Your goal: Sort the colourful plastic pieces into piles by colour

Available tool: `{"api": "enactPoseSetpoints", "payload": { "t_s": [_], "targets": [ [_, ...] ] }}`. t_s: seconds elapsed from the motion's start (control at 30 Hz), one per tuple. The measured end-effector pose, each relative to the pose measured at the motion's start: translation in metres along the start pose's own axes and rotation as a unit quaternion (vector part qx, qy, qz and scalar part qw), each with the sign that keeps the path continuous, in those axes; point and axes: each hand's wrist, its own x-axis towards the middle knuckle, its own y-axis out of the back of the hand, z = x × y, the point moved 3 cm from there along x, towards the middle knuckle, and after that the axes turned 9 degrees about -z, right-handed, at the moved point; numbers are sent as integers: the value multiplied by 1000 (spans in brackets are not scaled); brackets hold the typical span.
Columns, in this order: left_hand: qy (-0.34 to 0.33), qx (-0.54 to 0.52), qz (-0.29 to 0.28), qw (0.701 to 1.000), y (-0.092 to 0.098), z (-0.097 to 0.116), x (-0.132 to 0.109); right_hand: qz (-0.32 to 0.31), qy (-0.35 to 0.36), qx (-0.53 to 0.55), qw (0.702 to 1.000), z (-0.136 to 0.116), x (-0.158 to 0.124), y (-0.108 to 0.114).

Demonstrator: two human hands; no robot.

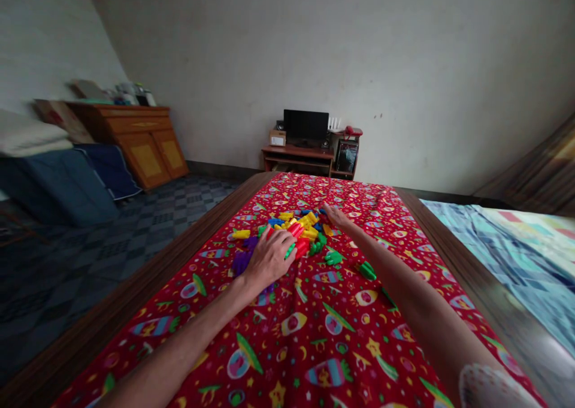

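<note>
**A:** In the head view, how much room is there around the work?

**B:** The red cloth (314,336) covers a long table (135,288) whose brown wooden edges show bare along both sides. Near the person the cloth lies free; the blocks (296,231) sit in a heap towards the far end, about midway between the two edges. Left of the table is open chequered floor, right of it a bed (516,246) just beside the edge.

**A:** And the hands?

**B:** The left hand (269,258) lies palm down on the near left of the heap, fingers curled loosely over red and green pieces (whether it truly grips any, I cannot tell). The right hand (336,217) is stretched further, at the heap's far right side, fingers flat and open, touching the outer blocks and holding nothing that I can see.

**A:** Does the heap have a direction?

**B:** It spreads wider across the table than along it, so its long axis runs left to right. A few green blocks (335,257) lie loose at the near right, beside the right forearm. Single blocks point every way.

**A:** Beyond the table?

**B:** A desk (299,156) with a dark screen (305,126) against the far wall, well apart.
</note>
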Motion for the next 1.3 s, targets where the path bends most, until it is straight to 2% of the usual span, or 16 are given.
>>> {"api": "enactPoseSetpoints", "payload": {
  "t_s": [0.07, 0.13, 0.2, 0.27, 0.33, 0.4, 0.5, 0.6, 0.7, 0.77, 0.83, 0.9, 1.07, 1.13, 1.2, 1.3],
  "targets": [
    [19, 0, 15, 1000, -1, -5, -3, -31, -22, -22, 999, -7, -3, -23],
    [13, 13, 29, 999, -1, -3, -5, -67, -13, -29, 997, -20, -10, -43],
    [-29, 25, 24, 999, -1, 7, -5, -111, 17, -28, 993, -35, -22, -56],
    [-89, 27, 5, 996, -1, 22, -4, -164, 70, -3, 984, -50, -34, -58],
    [-131, 25, -11, 991, 0, 36, -1, -188, 119, 22, 975, -59, -48, -48],
    [-150, 25, -26, 988, 0, 46, 3, -161, 132, -5, 978, -58, -63, -24],
    [-155, 20, -63, 986, -8, 46, 8, -56, 72, -163, 982, -36, -103, 23],
    [-97, 12, -68, 993, -18, 31, 11, -6, 91, -315, 945, -11, -165, 58],
    [-28, 6, -43, 999, -23, 13, 12, -70, 40, -393, 916, 12, -219, 64],
    [1, 7, -36, 999, -22, 5, 13, -102, 22, -402, 910, 16, -237, 57],
    [22, 9, -37, 999, -19, 2, 11, -116, 33, -379, 918, 12, -237, 44],
    [39, 9, -37, 999, -15, 0, 8, -121, 45, -336, 933, 6, -221, 30],
    [63, 10, -24, 998, -3, -2, -4, -16, 13, -284, 959, -18, -149, -8],
    [65, 5, -21, 998, 1, -4, -8, -54, 6, -231, 972, -31, -127, -30],
    [59, -13, -16, 998, 6, -7, -12, -97, 33, -155, 983, -47, -113, -46],
    [51, -41, 11, 998, 18, -19, -18, -113, 85, -76, 987, -62, -106, -48]
  ]
}}
